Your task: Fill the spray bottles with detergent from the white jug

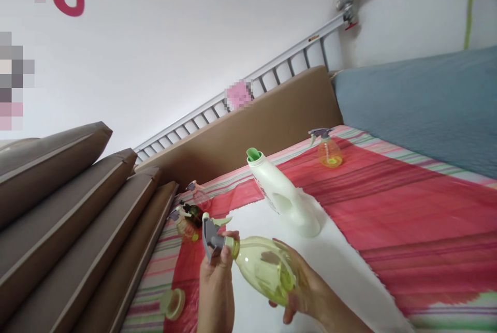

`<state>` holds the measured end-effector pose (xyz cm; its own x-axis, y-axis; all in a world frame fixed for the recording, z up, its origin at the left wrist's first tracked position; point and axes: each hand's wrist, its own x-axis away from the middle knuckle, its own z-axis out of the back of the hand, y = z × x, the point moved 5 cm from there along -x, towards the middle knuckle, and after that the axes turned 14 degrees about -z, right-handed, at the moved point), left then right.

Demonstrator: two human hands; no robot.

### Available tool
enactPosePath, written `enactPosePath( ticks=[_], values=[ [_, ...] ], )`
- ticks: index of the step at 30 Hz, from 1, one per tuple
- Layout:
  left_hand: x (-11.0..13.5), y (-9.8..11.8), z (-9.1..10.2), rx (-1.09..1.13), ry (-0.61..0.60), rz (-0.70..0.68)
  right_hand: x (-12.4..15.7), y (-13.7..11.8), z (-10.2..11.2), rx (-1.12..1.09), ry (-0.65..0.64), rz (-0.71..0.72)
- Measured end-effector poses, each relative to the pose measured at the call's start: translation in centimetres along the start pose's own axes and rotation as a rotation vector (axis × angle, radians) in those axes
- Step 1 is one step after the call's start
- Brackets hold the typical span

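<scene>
A pale yellow-green spray bottle [262, 266] lies on its side in both my hands, over a white cloth [341, 265]. My left hand [215, 281] pinches the grey trigger head [212, 237] at the bottle's neck. My right hand [306, 291] wraps around the bottle's round body from below. A white detergent bottle [283, 196] with a green cap stands tilted just beyond, on the white cloth.
An orange spray bottle [328, 149] stands farther back on the red striped sheet [407, 203]. Smaller spray bottles [190, 216] cluster at the left near stacked brown cushions [77, 219]. A round cream lid [173, 303] lies at the lower left. A brown headboard [272, 115] and blue cover [427, 100] lie behind.
</scene>
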<state>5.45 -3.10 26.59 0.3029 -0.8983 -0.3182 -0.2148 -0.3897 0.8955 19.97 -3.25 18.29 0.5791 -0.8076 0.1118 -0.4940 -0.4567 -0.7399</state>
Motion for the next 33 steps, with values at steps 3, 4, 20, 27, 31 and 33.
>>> enactPosePath(
  ticks=[3,4,20,27,31,33],
  values=[
    [0.0,0.0,0.2,-0.015,0.046,-0.006,0.3,-0.2,0.7,0.015,0.126,0.097],
    [0.0,0.0,0.2,-0.014,0.053,-0.008,0.4,-0.2,0.8,0.028,0.15,0.113],
    [0.1,0.3,-1.3,0.063,-0.062,0.049,1.5,0.6,-1.4,-0.337,-0.162,-0.531],
    [0.1,0.0,-1.0,0.087,0.026,0.022,1.2,0.7,-1.2,-0.326,-0.124,-0.373],
    [-0.3,-0.2,-0.4,0.079,-0.01,0.046,1.7,0.1,-1.4,-0.271,-0.135,-0.189],
    [-0.4,0.0,-0.2,0.081,-0.028,0.045,1.6,0.0,-1.3,-0.243,-0.117,-0.155]
  ],
)
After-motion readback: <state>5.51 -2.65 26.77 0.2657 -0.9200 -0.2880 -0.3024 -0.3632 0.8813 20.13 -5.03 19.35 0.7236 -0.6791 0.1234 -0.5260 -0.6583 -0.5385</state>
